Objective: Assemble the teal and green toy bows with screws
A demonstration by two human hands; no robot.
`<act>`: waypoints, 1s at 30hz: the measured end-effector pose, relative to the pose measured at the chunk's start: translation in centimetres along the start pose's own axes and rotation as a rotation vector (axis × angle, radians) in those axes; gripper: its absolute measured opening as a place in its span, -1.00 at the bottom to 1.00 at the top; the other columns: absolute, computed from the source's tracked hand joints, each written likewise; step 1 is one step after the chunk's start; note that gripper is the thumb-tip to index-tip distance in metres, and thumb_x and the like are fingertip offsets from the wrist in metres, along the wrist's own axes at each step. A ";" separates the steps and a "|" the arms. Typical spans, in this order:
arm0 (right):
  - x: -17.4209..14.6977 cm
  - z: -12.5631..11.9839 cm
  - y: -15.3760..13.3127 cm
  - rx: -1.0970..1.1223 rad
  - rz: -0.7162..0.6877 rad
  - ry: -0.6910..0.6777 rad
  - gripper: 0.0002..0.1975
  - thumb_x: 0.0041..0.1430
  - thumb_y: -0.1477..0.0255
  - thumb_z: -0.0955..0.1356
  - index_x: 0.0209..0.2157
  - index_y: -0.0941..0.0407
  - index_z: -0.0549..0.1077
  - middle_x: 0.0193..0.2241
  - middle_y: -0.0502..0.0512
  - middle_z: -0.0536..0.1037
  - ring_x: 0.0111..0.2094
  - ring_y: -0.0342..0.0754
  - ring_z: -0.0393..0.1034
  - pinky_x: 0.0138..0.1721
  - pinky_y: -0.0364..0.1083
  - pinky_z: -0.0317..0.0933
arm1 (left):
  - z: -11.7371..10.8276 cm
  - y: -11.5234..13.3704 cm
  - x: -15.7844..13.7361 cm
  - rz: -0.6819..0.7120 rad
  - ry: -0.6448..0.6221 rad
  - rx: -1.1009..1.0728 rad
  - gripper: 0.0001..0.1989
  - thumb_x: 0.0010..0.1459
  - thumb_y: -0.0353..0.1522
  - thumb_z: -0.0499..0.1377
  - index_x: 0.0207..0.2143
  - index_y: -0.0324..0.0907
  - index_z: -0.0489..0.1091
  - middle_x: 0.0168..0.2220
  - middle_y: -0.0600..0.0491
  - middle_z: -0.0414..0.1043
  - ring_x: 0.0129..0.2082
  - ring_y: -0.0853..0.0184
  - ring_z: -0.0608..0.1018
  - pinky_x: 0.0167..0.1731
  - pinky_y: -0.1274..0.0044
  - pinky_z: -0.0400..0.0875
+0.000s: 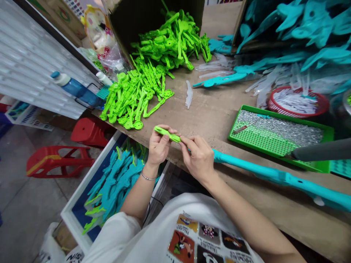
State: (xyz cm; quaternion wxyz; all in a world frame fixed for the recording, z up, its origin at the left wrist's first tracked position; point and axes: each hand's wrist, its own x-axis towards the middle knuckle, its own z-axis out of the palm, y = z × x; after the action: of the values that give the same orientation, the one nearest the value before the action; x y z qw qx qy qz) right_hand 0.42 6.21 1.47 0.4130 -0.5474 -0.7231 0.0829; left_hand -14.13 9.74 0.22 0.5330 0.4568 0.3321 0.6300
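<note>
The left hand (158, 148) pinches a slim, lime-green plastic piece (169, 134) between thumb and fingers, while the right hand (199, 157) closes its fingertips on the end nearest it. The piece is held up near the front edge of the brown tabletop (212, 109) — it looks light, stiff and smooth, perhaps slippery, and thin enough to crack if bent hard. Gripping its edges near both ends seems surest. Right of the right hand stretches a long turquoise plastic part (248, 166); beyond the left hand lies a heap of lime-green plastic parts (128, 96).

Ahead of the hands (160, 148) (199, 157), tabletop (211, 117) offers passage — green heap (131, 95) obstructing left, green tray (257, 141) right.
</note>
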 end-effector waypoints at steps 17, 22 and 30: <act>0.7 -2.6 0.3 0.086 -0.153 -0.087 -0.79 0.38 0.42 0.29 -0.10 0.14 0.54 -0.23 0.20 0.59 -0.19 0.01 0.47 -0.12 -0.02 0.39 | 0.6 -1.0 -0.6 0.034 0.040 -0.087 -0.72 0.15 -0.17 0.38 -0.17 -0.04 0.42 -0.31 0.15 0.48 -0.22 0.38 0.59 0.13 0.27 0.46; -1.7 -12.7 2.7 -0.190 -0.171 -0.128 -0.53 0.29 0.34 0.38 0.21 0.02 0.36 -0.04 0.25 0.57 -0.03 0.17 0.48 0.01 0.17 0.39 | 0.7 -2.5 -1.2 -0.043 0.027 -0.106 -0.66 0.12 -0.12 0.39 -0.12 -0.04 0.44 -0.28 0.12 0.54 -0.16 0.30 0.63 0.13 0.24 0.44; -6.9 -19.2 9.4 -0.589 -0.042 -0.267 -0.29 0.27 0.01 0.29 0.35 0.03 0.22 -0.21 0.38 0.62 -0.22 0.30 0.52 -0.27 0.22 0.33 | 0.6 -4.7 -2.2 -0.192 -0.162 0.018 -0.49 -0.04 -0.24 0.50 -0.07 -0.10 0.41 -0.14 0.01 0.61 -0.09 0.22 0.66 0.00 0.36 0.50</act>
State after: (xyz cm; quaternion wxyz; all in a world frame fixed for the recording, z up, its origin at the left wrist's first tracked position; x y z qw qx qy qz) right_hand 20.84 -2.49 5.01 0.1399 -0.6126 -0.7750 -0.0671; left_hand -11.83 8.52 -4.35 0.6116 0.4770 0.3359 0.5343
